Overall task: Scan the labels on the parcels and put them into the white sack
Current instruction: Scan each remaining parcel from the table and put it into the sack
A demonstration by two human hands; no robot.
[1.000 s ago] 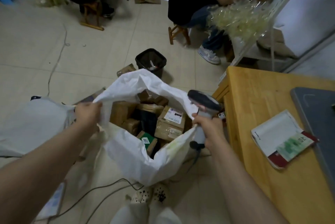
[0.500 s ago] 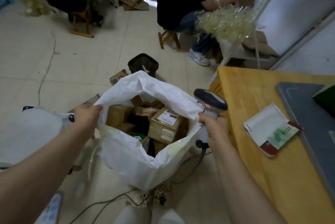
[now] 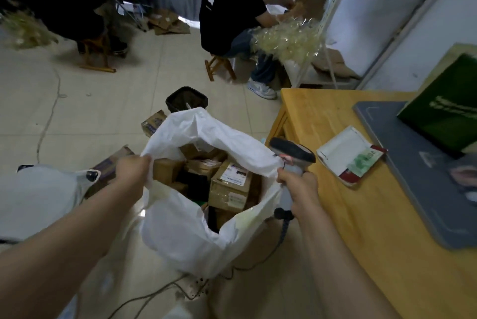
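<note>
Two sides of the white plastic sack (image 3: 180, 236) are being pinched by the left hand (image 3: 133, 170) and the right hand (image 3: 300, 189), also curled round a grey handheld scanner (image 3: 294, 151), brown cardboard parcels (image 3: 229, 189) lying between the fingers.

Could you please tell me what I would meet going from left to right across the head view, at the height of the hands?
Pale bag on the floor → left hand → labelled parcel in the white sack → right hand gripping the scanner → white mailer → grey mat.
</note>
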